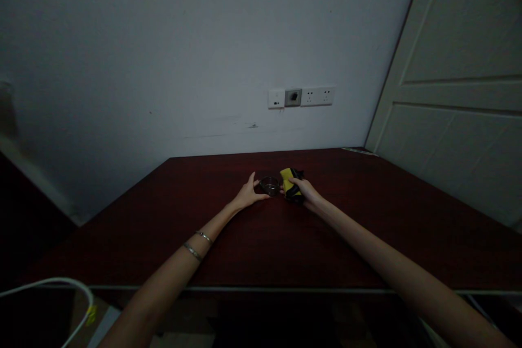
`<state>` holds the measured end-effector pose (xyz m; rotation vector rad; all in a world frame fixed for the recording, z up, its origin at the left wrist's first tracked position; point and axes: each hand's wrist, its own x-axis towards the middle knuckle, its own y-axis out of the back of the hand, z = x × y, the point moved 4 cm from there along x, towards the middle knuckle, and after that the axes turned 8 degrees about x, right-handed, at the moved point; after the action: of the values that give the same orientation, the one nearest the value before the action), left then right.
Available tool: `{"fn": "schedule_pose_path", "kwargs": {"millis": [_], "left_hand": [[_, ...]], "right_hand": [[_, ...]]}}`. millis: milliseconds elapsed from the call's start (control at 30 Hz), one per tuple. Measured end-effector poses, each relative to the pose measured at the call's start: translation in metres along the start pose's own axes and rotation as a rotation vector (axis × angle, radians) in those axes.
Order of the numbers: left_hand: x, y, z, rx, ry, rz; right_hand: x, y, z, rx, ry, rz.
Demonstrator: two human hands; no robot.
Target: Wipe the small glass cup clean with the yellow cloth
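Observation:
A small clear glass bowl (269, 185) sits on the dark red table (367, 217), far from me. My left hand (249, 192) rests beside the bowl on its left, thumb and fingers curved around its side and touching it. My right hand (306, 191) is closed on a yellow and black cloth or sponge (290, 183), held just to the right of the bowl. Both arms are stretched far out over the table. Two thin bangles (198, 243) are on my left wrist.
A white wall with a strip of power sockets (300, 97) stands behind the table. A pale door (460, 92) is at the right. A white cable (61, 293) loops near the table's front left edge.

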<state>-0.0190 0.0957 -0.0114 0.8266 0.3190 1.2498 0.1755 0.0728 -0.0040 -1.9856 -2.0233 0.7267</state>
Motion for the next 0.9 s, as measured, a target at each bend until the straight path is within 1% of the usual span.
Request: {"fn": "schedule_pose_path", "kwargs": {"millis": [100,167,233,333,367,433,467,567,633,700,800,900], "left_hand": [[0.004,-0.004,0.006,0.001,0.023,0.021],[0.006,-0.006,0.008,0.011,0.043,0.050],[0.009,-0.009,0.009,0.030,0.070,0.075],[0.011,-0.013,0.008,0.050,0.085,0.079],[0.012,-0.015,0.008,0.050,0.080,0.071],[0.013,-0.017,0.006,0.044,0.072,0.055],[0.013,-0.018,0.005,0.042,0.075,0.049],[0.013,-0.018,0.003,0.042,0.099,0.047],[0.012,-0.017,0.004,0.034,0.100,0.051],[0.012,-0.016,0.005,0.016,0.087,0.062],[0.011,-0.015,0.007,-0.001,0.057,0.080],[0.011,-0.015,0.008,0.024,0.022,0.083]], "right_hand": [[-0.003,-0.002,0.000,-0.031,0.000,-0.042],[-0.001,0.000,-0.005,-0.070,0.014,-0.055],[0.005,0.006,-0.014,-0.137,0.056,-0.024],[0.018,0.015,-0.037,-0.308,0.165,0.052],[0.022,0.014,-0.045,-0.383,0.183,0.024],[0.029,0.009,-0.057,-0.573,0.212,-0.078],[0.032,0.005,-0.062,-0.678,0.251,-0.139],[0.037,-0.018,-0.071,-0.973,0.424,-0.368],[0.039,-0.036,-0.070,-1.146,0.503,-0.524],[0.042,-0.054,-0.066,-1.310,0.569,-0.639],[0.048,-0.075,-0.056,-1.578,0.581,-0.744],[0.050,-0.087,-0.049,-1.802,0.618,-0.765]]}}
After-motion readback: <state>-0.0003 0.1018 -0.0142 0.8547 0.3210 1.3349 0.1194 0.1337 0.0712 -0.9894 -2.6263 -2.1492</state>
